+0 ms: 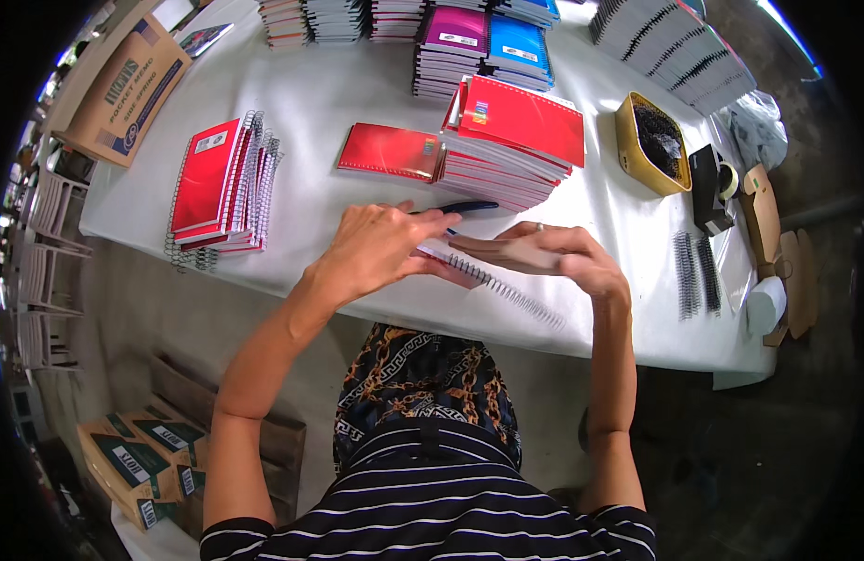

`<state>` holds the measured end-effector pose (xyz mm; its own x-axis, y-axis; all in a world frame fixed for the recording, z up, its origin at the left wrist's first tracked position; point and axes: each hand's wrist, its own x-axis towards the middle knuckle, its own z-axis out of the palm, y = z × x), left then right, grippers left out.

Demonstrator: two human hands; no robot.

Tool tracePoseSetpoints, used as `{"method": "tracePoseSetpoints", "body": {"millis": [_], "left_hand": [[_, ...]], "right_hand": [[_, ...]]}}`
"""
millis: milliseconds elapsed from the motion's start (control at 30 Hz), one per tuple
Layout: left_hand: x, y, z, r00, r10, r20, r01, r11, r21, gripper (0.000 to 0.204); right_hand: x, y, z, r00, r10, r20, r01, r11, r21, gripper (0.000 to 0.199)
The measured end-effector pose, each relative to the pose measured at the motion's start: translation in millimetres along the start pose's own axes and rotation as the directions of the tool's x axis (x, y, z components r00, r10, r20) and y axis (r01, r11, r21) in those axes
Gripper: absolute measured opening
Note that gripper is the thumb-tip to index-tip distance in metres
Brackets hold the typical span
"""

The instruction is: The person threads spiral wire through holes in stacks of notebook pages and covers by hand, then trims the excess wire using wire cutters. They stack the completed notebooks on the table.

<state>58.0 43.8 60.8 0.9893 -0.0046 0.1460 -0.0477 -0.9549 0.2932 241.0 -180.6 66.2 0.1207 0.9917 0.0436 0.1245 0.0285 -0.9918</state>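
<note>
My left hand is closed on a small notebook held low over the near part of the table. Much of the notebook is hidden beneath my hands. A wire spiral coil runs along its edge, its loose end sticking out to the right. Above the coil, my right hand has its fingers stretched out toward the notebook and blurred by motion; whether they touch the coil I cannot tell. Just beyond my left fingertips lies a tool with a dark blue handle.
Red covers and pages are stacked ahead, with coil-bound red notebooks to the left. A yellow basket holds dark small pieces. Loose black coils, a tape roll and a carton sit near the table's sides.
</note>
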Motion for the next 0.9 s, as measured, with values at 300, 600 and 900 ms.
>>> {"method": "tracePoseSetpoints", "body": {"millis": [300,600,900], "left_hand": [[-7.8,-5.9,8.7,0.975,-0.204,-0.087,0.133,0.853,-0.505,0.094],[-17.3,7.0,46.1,0.863,-0.335,-0.379,0.002,0.751,-0.660,0.113],[-30.2,12.0,68.2,0.812,-0.460,-0.359,0.022,0.639,-0.769,0.107]], "right_hand": [[14.4,-8.7,4.6,0.991,0.130,0.024,-0.120,0.961,-0.249,0.060],[12.7,-2.1,2.4,0.992,0.127,0.017,-0.122,0.979,-0.162,0.061],[9.1,-2.7,6.3,0.996,-0.053,0.067,0.050,0.998,0.043,0.049]]}}
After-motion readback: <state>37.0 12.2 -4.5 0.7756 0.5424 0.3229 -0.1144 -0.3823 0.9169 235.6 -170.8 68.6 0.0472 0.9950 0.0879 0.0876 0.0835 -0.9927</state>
